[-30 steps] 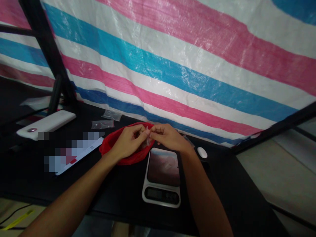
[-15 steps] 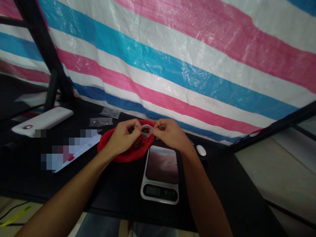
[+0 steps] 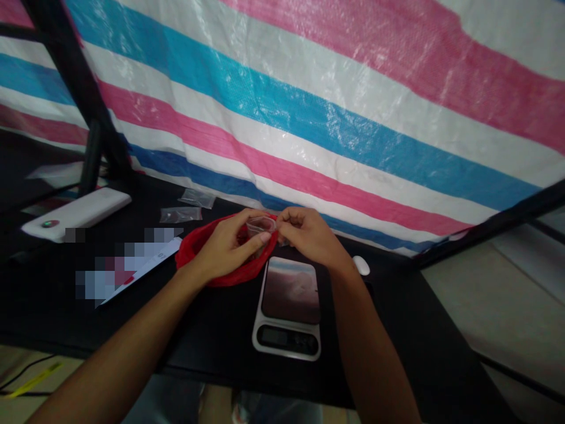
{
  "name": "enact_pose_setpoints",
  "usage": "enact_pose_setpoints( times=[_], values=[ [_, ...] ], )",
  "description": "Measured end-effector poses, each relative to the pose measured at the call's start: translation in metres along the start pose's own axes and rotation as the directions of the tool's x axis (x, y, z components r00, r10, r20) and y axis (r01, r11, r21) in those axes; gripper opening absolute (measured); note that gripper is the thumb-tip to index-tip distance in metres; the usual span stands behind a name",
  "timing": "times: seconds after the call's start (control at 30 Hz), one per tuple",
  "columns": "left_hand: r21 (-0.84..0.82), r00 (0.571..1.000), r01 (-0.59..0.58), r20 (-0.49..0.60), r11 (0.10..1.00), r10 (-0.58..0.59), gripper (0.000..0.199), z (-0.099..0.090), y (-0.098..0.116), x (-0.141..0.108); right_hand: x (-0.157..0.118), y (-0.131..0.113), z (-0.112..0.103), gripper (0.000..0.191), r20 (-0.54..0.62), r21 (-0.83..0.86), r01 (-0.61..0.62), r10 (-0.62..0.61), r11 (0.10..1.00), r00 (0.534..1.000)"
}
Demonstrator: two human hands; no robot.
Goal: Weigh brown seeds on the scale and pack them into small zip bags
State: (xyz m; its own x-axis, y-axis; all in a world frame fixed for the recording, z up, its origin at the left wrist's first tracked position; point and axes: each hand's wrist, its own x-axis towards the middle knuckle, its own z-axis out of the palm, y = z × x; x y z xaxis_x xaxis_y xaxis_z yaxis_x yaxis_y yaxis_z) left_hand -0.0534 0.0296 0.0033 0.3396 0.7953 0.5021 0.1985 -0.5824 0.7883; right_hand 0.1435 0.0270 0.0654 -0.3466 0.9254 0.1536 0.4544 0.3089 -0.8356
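My left hand (image 3: 229,244) is wrapped round a small clear plastic bag (image 3: 261,225), its thumb and fingers on either side of the open mouth. The fingertips of my right hand (image 3: 304,232) pinch the right edge of the same bag. Both hands are above a red plastic bag (image 3: 247,272), spread like a bowl; its contents are mostly hidden by my left hand. Just in front of my right hand lies a white kitchen scale (image 3: 286,309) with a dark, shiny plate and nothing on it.
Flat clear bags (image 3: 180,214) lie behind the red bag. A white power bank (image 3: 77,215) and a partly blurred sheet or screen (image 3: 150,262) are at left. Right of my right wrist sits a white oval object (image 3: 361,265). A striped sheet (image 3: 282,135) hangs behind the black table (image 3: 212,330).
My left hand has moved from pinching the small bag's left edge to wrapping round it, fingers wider apart. It now covers the brown pieces seen earlier in the red bag.
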Motion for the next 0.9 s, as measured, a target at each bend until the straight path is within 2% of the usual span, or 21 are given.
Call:
enact_pose_setpoints(
  times=[0.1,0.23,0.3,0.4,0.43,0.5,0.57,0.67,0.77,0.9],
  values=[
    [0.007,0.996,0.0,-0.09,1.0,0.0,0.034,-0.001,0.001,0.0,-0.001,-0.002,-0.001,0.011,-0.008,0.042,0.006,-0.006,0.999,1.0],
    [0.124,0.988,0.037,-0.152,0.992,-0.018,0.035,-0.011,0.001,0.005,-0.004,-0.006,-0.007,0.013,0.004,0.098,-0.016,0.016,0.995,1.0],
    [0.203,0.991,0.073,-0.121,0.977,-0.049,0.039,-0.022,0.003,0.01,-0.006,-0.008,-0.013,0.014,-0.015,0.119,-0.032,0.034,0.992,0.999],
    [0.407,0.989,0.083,0.082,0.91,-0.126,0.048,-0.042,0.007,0.021,-0.011,-0.009,-0.026,0.018,-0.063,0.085,-0.032,0.038,0.996,0.997],
    [0.498,0.971,0.062,0.169,0.865,-0.167,0.05,-0.047,0.009,0.026,-0.013,-0.009,-0.03,0.021,-0.073,0.061,-0.028,0.032,0.998,0.997],
    [0.673,0.91,-0.004,0.309,0.74,-0.276,0.056,-0.053,0.012,0.033,-0.016,-0.01,-0.038,0.023,-0.098,0.03,-0.02,0.023,0.999,0.995],
    [0.801,0.832,-0.099,0.392,0.59,-0.392,0.059,-0.053,0.015,0.04,-0.018,-0.012,-0.044,0.024,-0.115,0.021,-0.01,0.012,1.0,0.993],
    [0.874,0.725,-0.278,0.464,0.399,-0.509,0.05,-0.047,0.023,0.045,-0.02,-0.015,-0.048,0.027,-0.118,0.015,0.006,-0.004,1.0,0.993],
    [0.858,0.682,-0.404,0.514,0.318,-0.52,0.041,-0.041,0.034,0.046,-0.022,-0.017,-0.049,0.027,-0.118,0.02,0.017,-0.015,1.0,0.993],
    [0.825,0.665,-0.476,0.564,0.304,-0.489,0.033,-0.038,0.041,0.047,-0.024,-0.018,-0.05,0.025,-0.13,0.032,0.017,-0.013,0.999,0.991]
  ],
)
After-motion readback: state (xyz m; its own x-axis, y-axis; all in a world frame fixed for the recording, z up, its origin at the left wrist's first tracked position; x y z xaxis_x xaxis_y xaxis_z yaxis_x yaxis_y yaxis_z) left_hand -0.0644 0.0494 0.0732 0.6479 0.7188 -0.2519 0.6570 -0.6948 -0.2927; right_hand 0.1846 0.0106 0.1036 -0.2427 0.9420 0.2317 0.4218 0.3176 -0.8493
